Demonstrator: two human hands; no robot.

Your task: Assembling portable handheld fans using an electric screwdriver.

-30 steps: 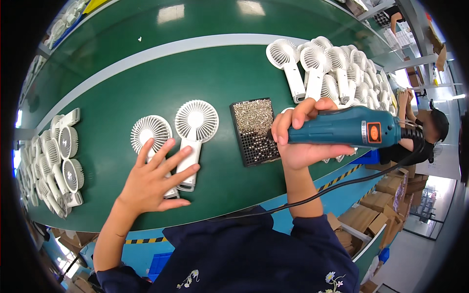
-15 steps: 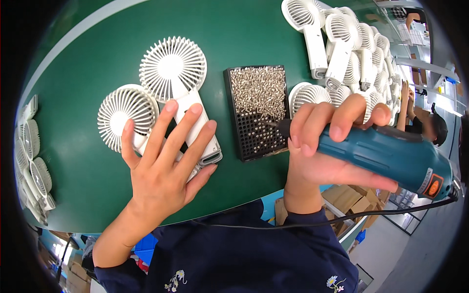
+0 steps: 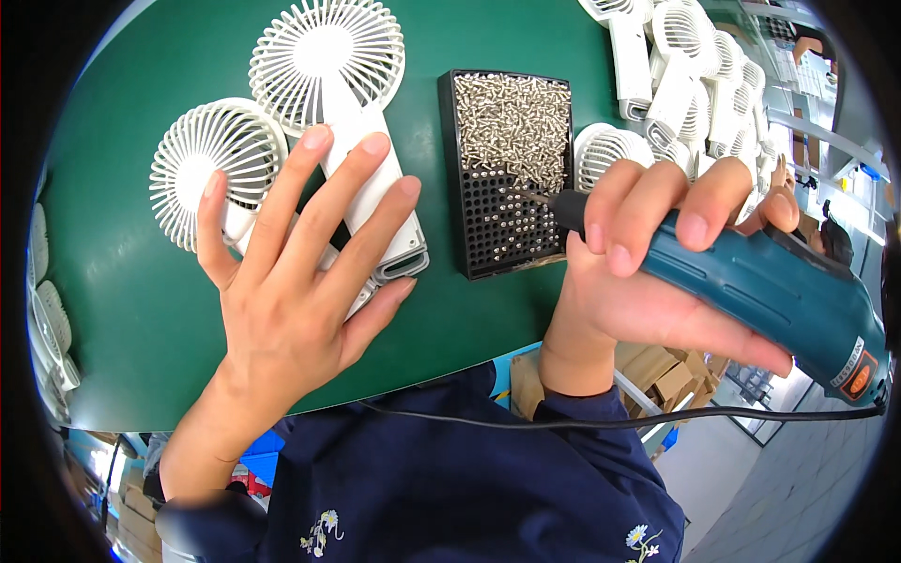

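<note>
Right fingers (image 3: pixel 652 211) gripping teal screwdriver (image 3: pixel 741 291), orange label (image 3: pixel 859 377) at its rear; left fingers (image 3: pixel 296 188) spread over white fans (image 3: pixel 324 54).

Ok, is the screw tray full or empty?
Partly full: the tray holds screws heaped in its far half; many nearer holes empty.

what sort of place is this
Most likely a small-appliance assembly workshop or factory: white handheld fans are heaped on a green worktable, a black tray holds many small metal screws, and the right hand grips a corded electric screwdriver.
</note>
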